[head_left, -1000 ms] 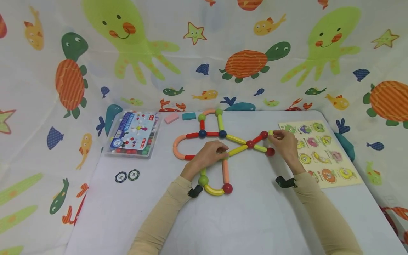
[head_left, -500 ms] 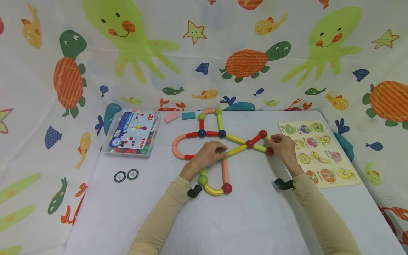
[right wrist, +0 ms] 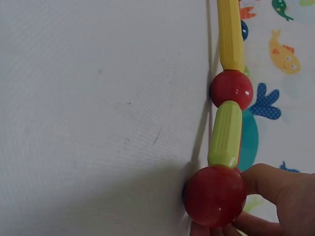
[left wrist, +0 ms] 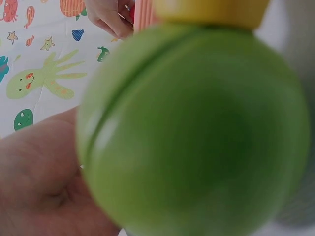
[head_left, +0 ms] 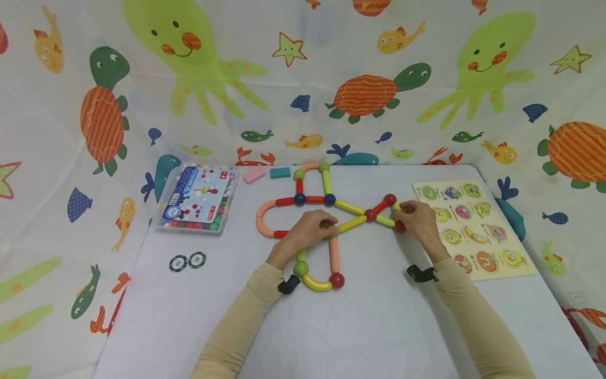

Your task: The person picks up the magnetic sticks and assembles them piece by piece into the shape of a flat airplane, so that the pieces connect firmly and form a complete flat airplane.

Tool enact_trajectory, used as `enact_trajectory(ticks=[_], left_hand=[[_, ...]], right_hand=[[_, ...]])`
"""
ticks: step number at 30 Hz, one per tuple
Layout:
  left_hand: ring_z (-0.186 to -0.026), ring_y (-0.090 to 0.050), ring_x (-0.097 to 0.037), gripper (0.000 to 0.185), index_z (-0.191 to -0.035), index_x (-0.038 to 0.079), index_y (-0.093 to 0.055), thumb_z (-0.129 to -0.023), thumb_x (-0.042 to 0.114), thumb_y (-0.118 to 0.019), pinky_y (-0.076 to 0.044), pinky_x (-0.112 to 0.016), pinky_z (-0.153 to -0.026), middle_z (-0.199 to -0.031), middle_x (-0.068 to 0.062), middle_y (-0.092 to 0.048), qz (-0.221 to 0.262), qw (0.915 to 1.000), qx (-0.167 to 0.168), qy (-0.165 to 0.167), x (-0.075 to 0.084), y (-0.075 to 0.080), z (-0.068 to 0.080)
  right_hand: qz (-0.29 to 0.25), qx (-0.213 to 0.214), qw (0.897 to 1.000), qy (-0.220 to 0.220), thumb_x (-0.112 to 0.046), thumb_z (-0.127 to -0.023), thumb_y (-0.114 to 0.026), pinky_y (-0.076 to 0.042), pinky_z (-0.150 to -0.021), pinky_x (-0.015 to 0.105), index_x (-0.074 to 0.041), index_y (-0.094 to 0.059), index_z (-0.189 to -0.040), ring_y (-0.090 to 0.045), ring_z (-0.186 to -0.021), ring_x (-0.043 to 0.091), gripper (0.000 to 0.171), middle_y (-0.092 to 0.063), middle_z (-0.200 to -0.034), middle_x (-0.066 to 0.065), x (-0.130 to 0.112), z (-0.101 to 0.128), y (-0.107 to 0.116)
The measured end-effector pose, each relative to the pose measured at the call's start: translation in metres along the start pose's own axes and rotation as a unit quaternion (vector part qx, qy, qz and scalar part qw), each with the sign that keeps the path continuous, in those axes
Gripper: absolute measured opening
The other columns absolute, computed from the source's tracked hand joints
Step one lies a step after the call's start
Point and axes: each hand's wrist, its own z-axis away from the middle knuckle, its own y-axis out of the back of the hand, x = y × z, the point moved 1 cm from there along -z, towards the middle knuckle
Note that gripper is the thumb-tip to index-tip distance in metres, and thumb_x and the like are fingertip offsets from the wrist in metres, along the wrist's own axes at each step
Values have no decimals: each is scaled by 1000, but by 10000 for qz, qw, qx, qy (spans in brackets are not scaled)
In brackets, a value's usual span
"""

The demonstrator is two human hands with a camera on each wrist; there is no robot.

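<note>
A fish-like outline of magnetic rods and balls lies on the white table (head_left: pixel 374 316). At its right end, my right hand (head_left: pixel 418 223) pinches a short yellow-green rod (head_left: pixel 396 207) between an upper red ball (head_left: pixel 390 199) and a lower red ball (right wrist: pixel 215 195). My left hand (head_left: pixel 310 229) has curled fingers at a green ball, mostly hidden under them, where a yellow rod (head_left: pixel 352 223) and a pink rod (head_left: pixel 335 255) meet. Another green ball (left wrist: pixel 197 132) looms large in the left wrist view, hiding much of that hand.
A clear plastic box (head_left: pixel 196 200) of pieces stands at the back left. Pink (head_left: pixel 254 176) and teal (head_left: pixel 280 172) blocks lie beside it, with two round chips (head_left: pixel 197 259) in front. A fruit-picture board (head_left: pixel 473 231) lies under and beyond the right hand.
My right hand has moved slightly left and down, bringing the yellow-green rod between the two red balls. The left hand stays in place.
</note>
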Motion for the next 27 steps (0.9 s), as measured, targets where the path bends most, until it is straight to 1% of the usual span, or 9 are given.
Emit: enact_trajectory(ticks=[4, 12, 17, 20, 23, 25, 27], left_hand=[[-102, -61, -14, 37, -129, 9, -68, -96, 26, -71, -53, -29, -94, -114, -1, -69, 18, 10000, -22, -8, -1, -1, -1], [-103, -62, -15, 38, -130, 9, -68, -96, 26, -72, -53, -30, -96, -115, -1, -70, 21, 10000, -18, 37, -2, 0, 0], [-103, -61, -15, 39, -130, 9, -68, -95, 26, -72, -53, -30, -96, -115, -1, -70, 52, 10000, 14, 81, -4, 1, 1], [-103, -61, -15, 38, -129, 9, -68, -95, 25, -73, -53, -31, -96, -115, -2, -70, 77, 9999, 64, 18, -4, 1, 1], [-104, -62, -16, 36, -128, 8, -69, -96, 24, -72, -53, -31, -96, -116, -2, -70, 130, 9996, 232, -64, -4, 4, 2], [-106, -63, -16, 35, -127, 7, -69, -97, 24, -71, -54, -31, -97, -117, -2, -70, 193, 9988, 434, -150, -3, 7, 3], [-108, -64, -16, 34, -127, 7, -69, -98, 25, -69, -55, -32, -97, -117, -2, -70, 201, 9967, 735, -280, -2, 13, 4]], right_hand=[[35, -82, 9999, -54, -22, -96, -65, -48, -67, 24, 4, -65, -127, -61, -90, 27, 40, -69, -113, 24, -1, 0, 0], [28, -277, 9995, -151, -24, -95, -65, -49, -67, 23, 0, -64, -130, -62, -92, 27, 43, -68, -115, 21, 0, -4, -6], [9, -315, 9994, -147, -26, -96, -65, -50, -68, 24, 0, -64, -131, -62, -93, 28, 44, -68, -116, 21, -2, -4, -7], [-7, -283, 9995, -108, -28, -98, -63, -49, -68, 23, 0, -64, -130, -62, -94, 29, 43, -68, -117, 22, -3, -2, -6], [-39, -51, 10000, -30, -32, -101, -60, -49, -67, 24, -1, -64, -129, -63, -96, 30, 42, -68, -118, 22, -3, -1, -5], [-122, 305, 9994, 61, -35, -102, -59, -50, -69, 28, -2, -65, -128, -64, -99, 31, 42, -69, -118, 21, -3, 0, -4], [-262, 758, 9965, 226, -36, -103, -57, -53, -75, 34, -3, -66, -127, -65, -103, 32, 42, -69, -119, 20, -4, 2, -2]])
